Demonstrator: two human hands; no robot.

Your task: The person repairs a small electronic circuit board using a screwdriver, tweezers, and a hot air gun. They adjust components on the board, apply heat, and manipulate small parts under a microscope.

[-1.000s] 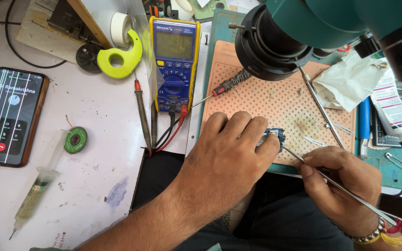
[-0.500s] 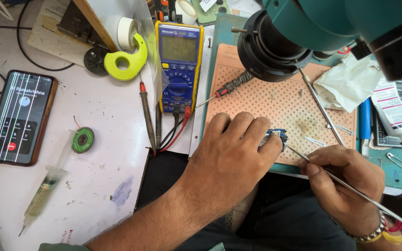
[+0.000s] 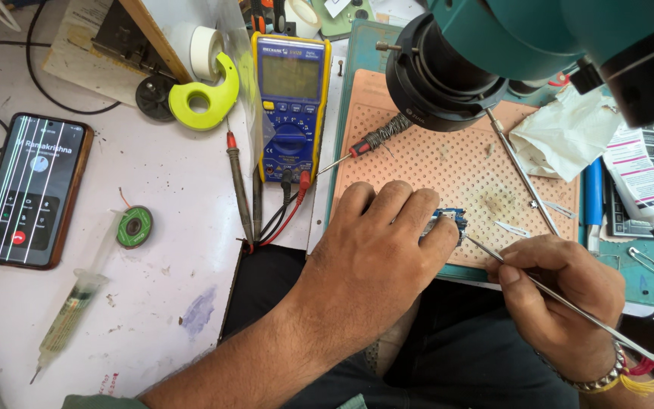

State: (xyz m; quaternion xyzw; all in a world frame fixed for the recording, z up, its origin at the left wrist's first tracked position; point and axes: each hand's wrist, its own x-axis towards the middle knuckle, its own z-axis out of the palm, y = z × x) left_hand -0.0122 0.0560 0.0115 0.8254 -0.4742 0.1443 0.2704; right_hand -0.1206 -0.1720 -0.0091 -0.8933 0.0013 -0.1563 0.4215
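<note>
Blue and thin, the small circuit board point(image 3: 448, 221) lies on the perforated orange mat point(image 3: 448, 163), pinned by the curled left hand point(image 3: 376, 242) while the right hand point(image 3: 558, 291) pinches metal tweezers point(image 3: 569, 307) touching its edge; it looks light, stiff, fragile, best held by its edges.

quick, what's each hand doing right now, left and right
Left hand: fingers curled down, pinning a small blue circuit board on the perforated mat.
Right hand: closed on a thin metal probe, tip at the board.
</note>
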